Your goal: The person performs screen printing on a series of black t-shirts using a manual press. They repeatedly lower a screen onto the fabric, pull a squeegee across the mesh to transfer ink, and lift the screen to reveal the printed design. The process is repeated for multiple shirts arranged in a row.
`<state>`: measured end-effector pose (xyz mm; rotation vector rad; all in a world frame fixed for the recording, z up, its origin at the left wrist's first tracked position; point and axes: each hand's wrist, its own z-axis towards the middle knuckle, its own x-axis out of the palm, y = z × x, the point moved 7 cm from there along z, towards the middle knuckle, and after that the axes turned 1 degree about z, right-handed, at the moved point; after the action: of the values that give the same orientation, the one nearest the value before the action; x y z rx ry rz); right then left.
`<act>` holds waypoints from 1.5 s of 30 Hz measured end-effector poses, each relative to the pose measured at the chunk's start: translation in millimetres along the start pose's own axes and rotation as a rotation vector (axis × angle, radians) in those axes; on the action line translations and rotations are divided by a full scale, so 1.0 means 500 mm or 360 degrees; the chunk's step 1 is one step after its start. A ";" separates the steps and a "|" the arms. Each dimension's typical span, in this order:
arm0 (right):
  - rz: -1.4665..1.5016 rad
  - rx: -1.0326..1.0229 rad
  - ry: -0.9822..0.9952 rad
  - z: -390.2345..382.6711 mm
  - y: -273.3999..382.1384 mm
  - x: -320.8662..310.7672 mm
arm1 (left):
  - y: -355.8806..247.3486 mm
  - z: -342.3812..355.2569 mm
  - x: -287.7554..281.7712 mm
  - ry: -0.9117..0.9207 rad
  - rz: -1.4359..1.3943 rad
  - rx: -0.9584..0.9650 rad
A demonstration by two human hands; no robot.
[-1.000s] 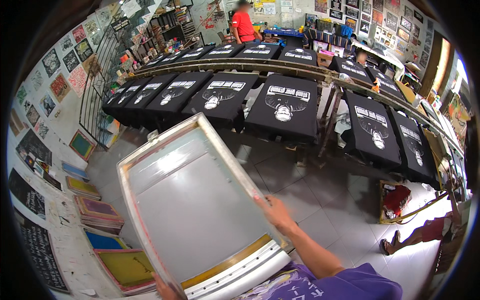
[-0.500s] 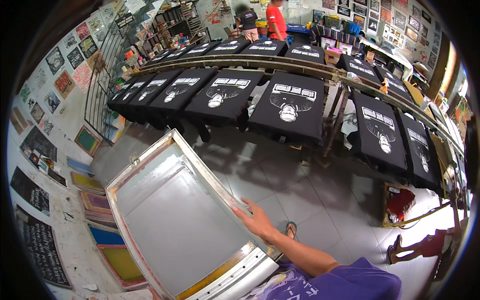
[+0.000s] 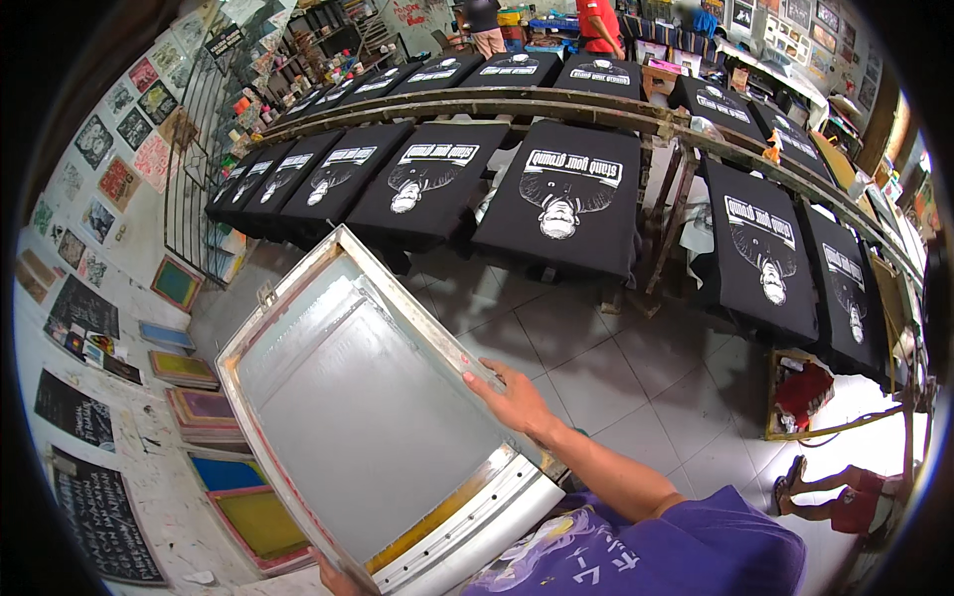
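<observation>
The printing screen [image 3: 363,427] has swung slightly leftward, yet stays supported: my right hand [image 3: 513,397] grips its side; how my left hand [image 3: 340,576] closes, I cannot tell.

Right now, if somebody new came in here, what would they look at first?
Probably the big silkscreen frame up front, with the right hand gripping its right side and the left hand at its lower left edge. Next might come the black T-shirts with white upside-down portraits, lined up along both sides of the long rail beyond it.
</observation>
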<state>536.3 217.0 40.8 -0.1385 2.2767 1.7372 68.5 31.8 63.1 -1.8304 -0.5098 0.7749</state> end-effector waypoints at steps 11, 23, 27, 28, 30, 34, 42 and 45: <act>0.0055 0.0003 0.0002 0.081 -0.015 -0.121 | -0.064 -0.030 0.154 0.0136 0.0090 0.0237; 0.0021 -0.0120 -0.0195 0.172 -0.023 -0.250 | -0.064 -0.101 0.301 0.0030 -0.0023 0.0287; 0.0000 -0.0075 0.0010 0.206 -0.026 -0.256 | -0.053 -0.093 0.318 0.0148 -0.0085 0.0174; 0.0007 -0.0086 -0.0001 0.213 -0.024 -0.258 | -0.054 -0.090 0.321 0.0126 -0.0071 0.0152; 0.0006 -0.0082 -0.0039 0.226 -0.025 -0.257 | -0.063 -0.089 0.334 0.0077 -0.0091 0.0113; 0.0000 -0.0041 -0.0004 0.256 -0.012 -0.235 | -0.075 -0.050 0.343 0.0066 -0.0110 0.0158; 0.0061 -0.0037 -0.0096 0.340 0.039 -0.174 | -0.121 0.117 0.389 0.0168 -0.0119 0.0310; 0.0050 -0.0043 -0.0230 0.372 0.051 -0.136 | -0.159 0.197 0.403 0.0275 -0.0023 0.0252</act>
<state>624.8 396.1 38.0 0.0169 2.1644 1.7339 140.3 258.4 56.7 -1.7258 -0.3401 0.6227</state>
